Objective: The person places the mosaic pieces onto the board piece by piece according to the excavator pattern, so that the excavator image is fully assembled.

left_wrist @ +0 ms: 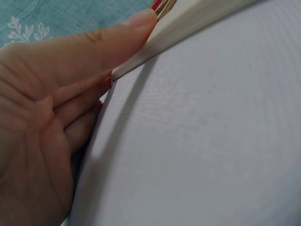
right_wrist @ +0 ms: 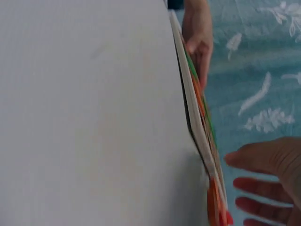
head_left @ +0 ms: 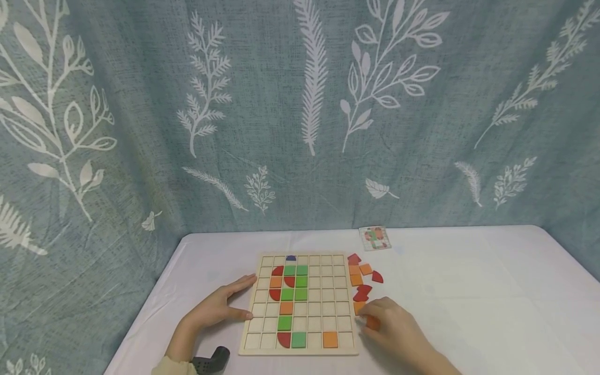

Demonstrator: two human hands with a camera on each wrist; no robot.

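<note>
A wooden grid board (head_left: 330, 307) lies on the table, with red, green, orange and blue tiles in some of its squares. My left hand (head_left: 213, 307) rests at the board's left side, thumb and fingertips touching the edge. In the left wrist view, the thumb (left_wrist: 94, 54) lies along that edge with the fingers spread away from it. Off the board's right edge, my right hand (head_left: 394, 328) hovers over loose tiles, an orange piece (head_left: 372, 323) showing beneath its fingers. In the right wrist view, its thumb and fingers (right_wrist: 261, 188) are apart, with nothing visible between them.
Several loose orange tiles (head_left: 356, 280) and red quarter-round tiles (head_left: 377, 277) lie along the board's right side. Behind them is a small pattern card (head_left: 375, 238). A patterned curtain (head_left: 290, 104) hangs behind the white table (head_left: 469, 291).
</note>
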